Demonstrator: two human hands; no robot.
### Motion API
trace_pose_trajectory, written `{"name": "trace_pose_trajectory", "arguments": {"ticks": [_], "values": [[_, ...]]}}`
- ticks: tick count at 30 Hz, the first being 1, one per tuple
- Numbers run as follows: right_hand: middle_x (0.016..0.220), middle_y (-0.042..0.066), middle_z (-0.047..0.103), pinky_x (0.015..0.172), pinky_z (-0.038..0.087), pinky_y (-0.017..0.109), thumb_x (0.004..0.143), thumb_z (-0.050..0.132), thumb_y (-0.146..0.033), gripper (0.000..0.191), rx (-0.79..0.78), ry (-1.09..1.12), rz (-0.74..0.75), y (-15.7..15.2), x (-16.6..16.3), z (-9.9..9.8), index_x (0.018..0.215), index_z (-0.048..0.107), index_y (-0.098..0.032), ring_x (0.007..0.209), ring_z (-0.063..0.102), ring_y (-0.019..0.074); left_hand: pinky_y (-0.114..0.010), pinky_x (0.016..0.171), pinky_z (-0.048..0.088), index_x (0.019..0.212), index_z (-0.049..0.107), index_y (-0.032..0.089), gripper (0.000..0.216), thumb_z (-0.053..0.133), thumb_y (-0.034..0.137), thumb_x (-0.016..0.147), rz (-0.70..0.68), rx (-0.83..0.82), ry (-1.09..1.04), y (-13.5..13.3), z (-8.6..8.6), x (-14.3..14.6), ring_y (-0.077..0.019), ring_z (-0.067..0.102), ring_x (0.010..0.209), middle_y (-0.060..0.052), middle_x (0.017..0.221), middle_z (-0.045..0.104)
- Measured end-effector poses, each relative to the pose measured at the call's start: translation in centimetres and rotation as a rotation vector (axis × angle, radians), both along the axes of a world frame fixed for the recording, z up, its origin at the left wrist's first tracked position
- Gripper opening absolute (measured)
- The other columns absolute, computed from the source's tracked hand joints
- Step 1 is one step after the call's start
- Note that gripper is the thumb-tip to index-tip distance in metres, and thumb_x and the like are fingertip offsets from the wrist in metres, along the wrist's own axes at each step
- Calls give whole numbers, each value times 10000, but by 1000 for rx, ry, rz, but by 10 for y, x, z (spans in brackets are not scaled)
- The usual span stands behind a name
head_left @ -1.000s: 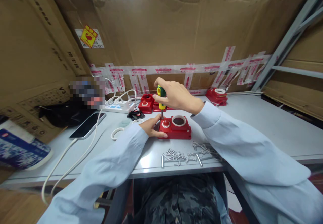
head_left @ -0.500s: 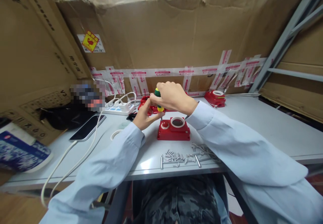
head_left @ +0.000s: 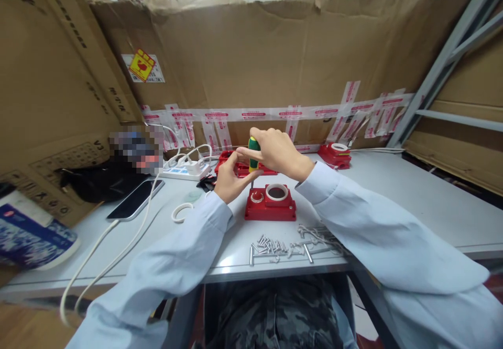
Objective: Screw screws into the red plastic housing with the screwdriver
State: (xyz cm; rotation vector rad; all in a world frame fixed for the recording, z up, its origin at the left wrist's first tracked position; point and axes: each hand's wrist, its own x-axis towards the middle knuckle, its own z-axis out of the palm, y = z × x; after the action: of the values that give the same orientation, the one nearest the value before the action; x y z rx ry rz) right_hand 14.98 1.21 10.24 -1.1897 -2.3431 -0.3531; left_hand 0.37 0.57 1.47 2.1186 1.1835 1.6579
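Note:
My right hand (head_left: 277,151) grips the green and yellow handle of a screwdriver (head_left: 253,156), held upright above the left end of a red plastic housing (head_left: 270,207). The housing lies flat on the grey table (head_left: 412,202) and has a white-rimmed round opening (head_left: 276,192) and a small round button. My left hand (head_left: 229,177) is raised beside the screwdriver shaft, fingers touching it near the tip, and is off the housing. A pile of silver screws (head_left: 271,245) and metal clips (head_left: 318,235) lies in front of the housing near the table edge.
More red housings (head_left: 231,163) sit behind my hands, another (head_left: 336,154) at the back right. A white ring (head_left: 181,212), a phone (head_left: 135,198) on a white cable, a power strip (head_left: 184,169) and a blue pack (head_left: 31,236) lie left. Cardboard walls surround the table.
My left hand left the red housing and rose to the screwdriver shaft. The screwdriver tip lifted off the housing. The housing stayed put.

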Motion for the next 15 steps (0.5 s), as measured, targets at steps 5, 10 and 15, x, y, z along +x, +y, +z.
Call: {"name": "trace_pose_trajectory", "arguments": {"ticks": [5,10,15], "values": [[964,94,653,647,370,276,898,453,-353,328,-163,-23,243,-5,7,7,1157,455,-153,812,587,196,-258,667,495,859,593,152,251,653,376,764,-60,-42,-56,4,-3,-2,-161,627,744,-52,819,674],[889,108,653,613,349,286,859,505,-491,374,-23,-32,109,-5,1,6,1020,531,-154,764,591,223,-274,677,484,879,616,158,248,669,351,732,36,-19,3,3,-2,-1,-172,627,754,-40,834,686],[909,116,659,623,345,292,882,436,-517,407,2,-37,94,-7,-7,5,1039,535,-155,786,592,235,-235,542,430,781,538,159,300,715,380,680,-2,-16,-114,7,-4,-1,-129,569,598,-7,695,624]]}}
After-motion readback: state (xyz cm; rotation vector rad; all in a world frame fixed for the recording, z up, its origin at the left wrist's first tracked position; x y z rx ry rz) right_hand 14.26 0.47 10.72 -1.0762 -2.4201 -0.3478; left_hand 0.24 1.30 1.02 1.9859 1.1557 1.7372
